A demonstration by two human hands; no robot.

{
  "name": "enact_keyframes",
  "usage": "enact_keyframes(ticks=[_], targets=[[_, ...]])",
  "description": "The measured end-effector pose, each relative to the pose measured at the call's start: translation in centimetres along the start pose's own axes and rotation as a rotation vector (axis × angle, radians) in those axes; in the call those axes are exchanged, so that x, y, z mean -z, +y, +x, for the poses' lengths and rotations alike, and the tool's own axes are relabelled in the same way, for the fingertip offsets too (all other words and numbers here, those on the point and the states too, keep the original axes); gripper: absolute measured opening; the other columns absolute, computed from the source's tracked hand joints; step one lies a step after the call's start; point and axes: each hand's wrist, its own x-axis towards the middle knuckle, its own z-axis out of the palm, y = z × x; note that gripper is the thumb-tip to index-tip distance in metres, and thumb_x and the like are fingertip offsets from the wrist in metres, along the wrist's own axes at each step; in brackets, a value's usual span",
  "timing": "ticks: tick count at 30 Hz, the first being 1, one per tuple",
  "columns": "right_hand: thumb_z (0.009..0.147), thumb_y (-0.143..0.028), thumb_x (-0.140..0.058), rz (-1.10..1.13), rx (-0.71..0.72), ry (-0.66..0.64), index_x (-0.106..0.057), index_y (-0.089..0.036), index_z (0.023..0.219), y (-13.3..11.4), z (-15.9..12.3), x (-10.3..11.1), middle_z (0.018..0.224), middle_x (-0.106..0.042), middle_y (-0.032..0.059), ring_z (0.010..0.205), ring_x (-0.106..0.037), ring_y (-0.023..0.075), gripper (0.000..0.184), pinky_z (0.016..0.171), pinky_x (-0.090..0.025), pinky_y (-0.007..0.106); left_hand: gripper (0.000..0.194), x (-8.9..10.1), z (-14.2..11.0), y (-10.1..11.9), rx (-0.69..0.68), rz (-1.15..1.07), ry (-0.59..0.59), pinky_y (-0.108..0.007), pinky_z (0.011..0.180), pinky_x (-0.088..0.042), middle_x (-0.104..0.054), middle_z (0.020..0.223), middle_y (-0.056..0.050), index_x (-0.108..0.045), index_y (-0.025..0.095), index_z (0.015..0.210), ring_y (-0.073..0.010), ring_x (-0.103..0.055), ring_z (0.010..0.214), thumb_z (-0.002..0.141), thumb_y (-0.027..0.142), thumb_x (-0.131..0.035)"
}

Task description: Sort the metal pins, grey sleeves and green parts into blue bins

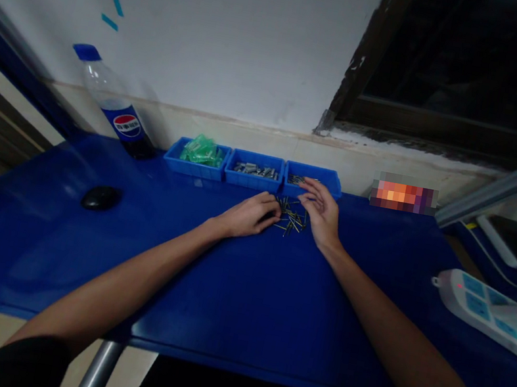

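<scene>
A loose pile of thin metal rods (293,218), like long screws or nails, lies on the blue table between my hands. My left hand (253,215) rests at the pile's left side, its fingers curled in at the rods; what is in the fingertips is hidden. On the other side, my right hand (322,213) is raised beside the pile, fingers apart and reaching over the front of the right blue bin (325,182). More thin metal pieces (295,178) lie in that bin. The middle blue bin (253,180) holds short grey metal cylinders (257,170).
A left blue bin (193,169) holds green plastic packets (203,150). Farther left stand a Pepsi bottle (124,120) and a black mouse (100,198). At right lie a white power strip (492,315) and a blurred-out item (403,195). The wall (241,37) rises behind the bins.
</scene>
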Motion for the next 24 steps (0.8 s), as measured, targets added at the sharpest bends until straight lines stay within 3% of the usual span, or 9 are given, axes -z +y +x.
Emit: enact_keyframes(ticks=[8, 18, 24], targets=[[0.090, -0.025, -0.063, -0.039, -0.017, 0.028, -0.065, -0.031, 0.130, -0.33, -0.08, 0.05, 0.125, -0.074, 0.0074, 0.111, -0.072, 0.0273, 0.040, 0.096, -0.060, 0.048, 0.013, -0.26, -0.14, -0.18, 0.036, -0.040, 0.034, -0.037, 0.089, -0.052, -0.065, 0.098, -0.007, -0.063, 0.018, 0.111, -0.0230, -0.061, 0.097, 0.101, 0.020, -0.057], [0.090, -0.029, -0.064, -0.009, -0.017, 0.028, -0.066, -0.029, 0.126, -0.32, -0.15, 0.01, 0.123, -0.075, 0.0075, 0.110, -0.072, 0.0266, 0.037, 0.094, -0.059, 0.046, 0.019, -0.41, -0.26, -0.39, 0.050, -0.078, 0.083, -0.036, 0.088, -0.054, -0.065, 0.109, -0.009, -0.062, 0.019, 0.117, -0.0213, -0.064, 0.095, 0.104, 0.020, -0.049], [0.092, -0.029, -0.065, -0.061, 0.016, 0.025, -0.071, -0.029, 0.120, -0.33, -0.31, -0.09, 0.111, -0.078, 0.0067, 0.101, -0.074, 0.0252, 0.029, 0.088, -0.059, 0.044, 0.019, -0.06, -0.12, -0.57, 0.084, -0.125, 0.344, -0.034, 0.084, -0.056, -0.068, 0.097, -0.006, -0.067, 0.018, 0.117, -0.0181, -0.065, 0.088, 0.100, 0.020, -0.061]])
